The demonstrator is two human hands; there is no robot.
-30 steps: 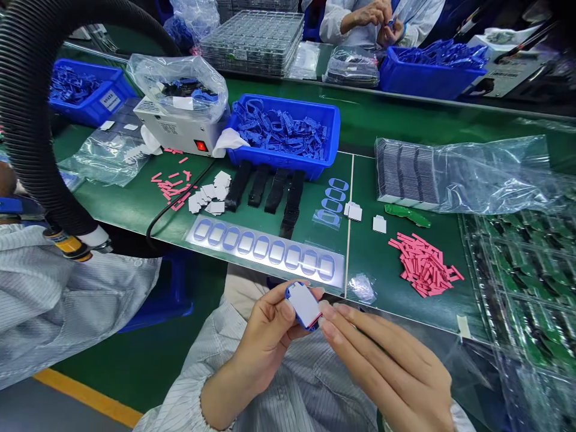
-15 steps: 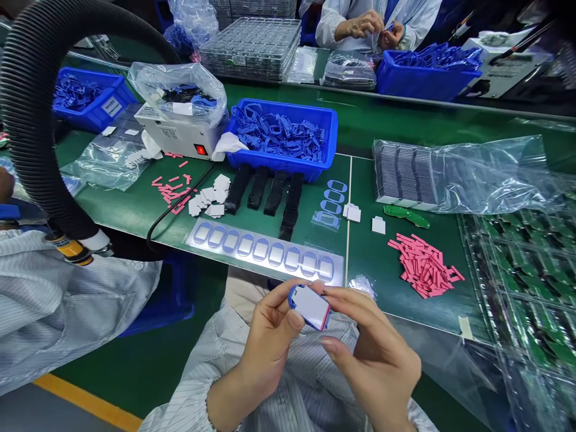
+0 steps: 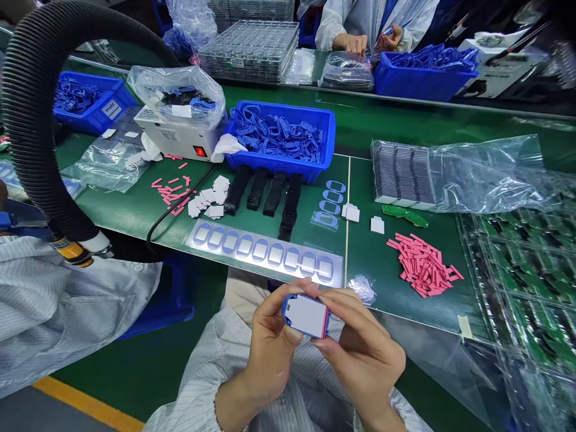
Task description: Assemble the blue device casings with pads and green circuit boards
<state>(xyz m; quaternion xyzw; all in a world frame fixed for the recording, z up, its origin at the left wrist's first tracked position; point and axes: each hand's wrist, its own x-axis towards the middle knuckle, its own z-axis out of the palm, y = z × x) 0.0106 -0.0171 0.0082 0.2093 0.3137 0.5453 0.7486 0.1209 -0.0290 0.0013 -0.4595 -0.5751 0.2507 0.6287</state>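
Between my two hands is a small blue plastic casing (image 3: pixel 285 309) with a flat white panel (image 3: pixel 306 315) set in its face. A pink strip (image 3: pixel 325 322) runs along its right end. My left hand (image 3: pixel 272 345) pinches the casing's left end, thumb below and fingers along the top edge. On the other end, my right hand (image 3: pixel 366 348) grips with its thumb at the lower right corner and its fingers over the top. Just beyond my hands, a clear strip of oval blue-rimmed pieces (image 3: pixel 261 251) lies along the bench edge.
A blue bin (image 3: pixel 330 141) of blue plastic parts stands behind black strips (image 3: pixel 288 207). Pink strips (image 3: pixel 423 267) are piled at right, near trays of green boards (image 3: pixel 531 282). A black hose (image 3: pixel 22 132) arches at left. Co-workers sit at left and across the bench.
My right thumb has closed onto the casing's lower right corner, and my right hand has moved left. The casing has turned closer to level. Across the bench, a co-worker's hand has lowered.
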